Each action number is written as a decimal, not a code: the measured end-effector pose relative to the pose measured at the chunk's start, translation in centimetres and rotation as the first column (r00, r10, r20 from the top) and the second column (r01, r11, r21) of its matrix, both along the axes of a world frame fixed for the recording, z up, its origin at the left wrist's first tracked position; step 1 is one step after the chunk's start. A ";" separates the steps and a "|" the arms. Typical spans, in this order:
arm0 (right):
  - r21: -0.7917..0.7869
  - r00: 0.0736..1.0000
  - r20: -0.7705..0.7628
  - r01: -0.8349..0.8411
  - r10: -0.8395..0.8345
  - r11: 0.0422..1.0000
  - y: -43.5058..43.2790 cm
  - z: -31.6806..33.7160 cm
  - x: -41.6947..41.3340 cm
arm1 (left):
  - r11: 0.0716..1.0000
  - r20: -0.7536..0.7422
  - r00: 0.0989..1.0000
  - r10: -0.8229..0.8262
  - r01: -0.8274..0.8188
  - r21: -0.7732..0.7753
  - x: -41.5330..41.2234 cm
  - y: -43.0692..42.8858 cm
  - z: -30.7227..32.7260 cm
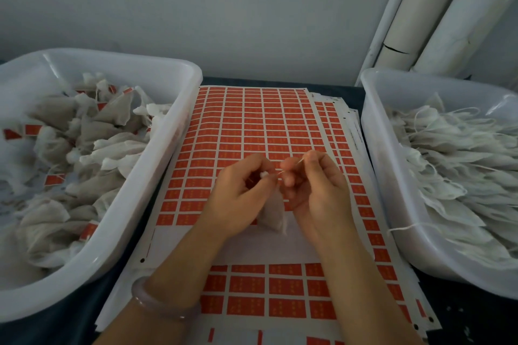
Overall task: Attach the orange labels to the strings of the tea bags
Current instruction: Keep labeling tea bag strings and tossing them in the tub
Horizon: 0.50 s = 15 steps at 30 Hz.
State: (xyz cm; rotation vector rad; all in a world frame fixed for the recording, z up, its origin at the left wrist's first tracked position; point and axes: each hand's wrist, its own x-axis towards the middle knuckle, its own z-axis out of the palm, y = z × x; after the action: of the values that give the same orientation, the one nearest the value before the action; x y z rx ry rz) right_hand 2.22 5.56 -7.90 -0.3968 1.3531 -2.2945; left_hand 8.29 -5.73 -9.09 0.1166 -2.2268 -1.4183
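Left hand (238, 193) holds one tea bag (273, 214), right hand (318, 190) pinches its string (300, 162); left tub (179, 70) and right tub (370, 126) flank the label sheets (252, 126).

The label sheets (252, 126) are flanked by the tagged-bag tub (126, 61) at nine o'clock and the untagged-bag tub (375, 134) at three o'clock.

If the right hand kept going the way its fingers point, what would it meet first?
Most likely the left hand. The right hand, pinching the string, aims its fingertips left at the left fingers holding the tea bag, a small gap away. Their relative depth is unclear.
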 end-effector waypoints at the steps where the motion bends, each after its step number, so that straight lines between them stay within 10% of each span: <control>1: -0.015 1.000 0.026 -0.002 0.002 1.000 -0.1 0.0 0.0 | 1.000 -0.022 1.000 -0.002 0.002 -0.011 -0.1 0.1 0.0; 15: 0.012 0.996 0.083 -0.035 0.034 0.999 -0.3 0.1 0.3 | 0.992 -0.094 0.995 -0.042 0.031 -0.123 0.0 -0.6 -0.1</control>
State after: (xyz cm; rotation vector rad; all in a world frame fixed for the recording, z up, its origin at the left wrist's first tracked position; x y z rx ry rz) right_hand 2.48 5.24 -7.84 -0.3145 1.3103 -2.2476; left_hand 8.26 -6.32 -9.22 -0.0337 -2.2389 -1.2750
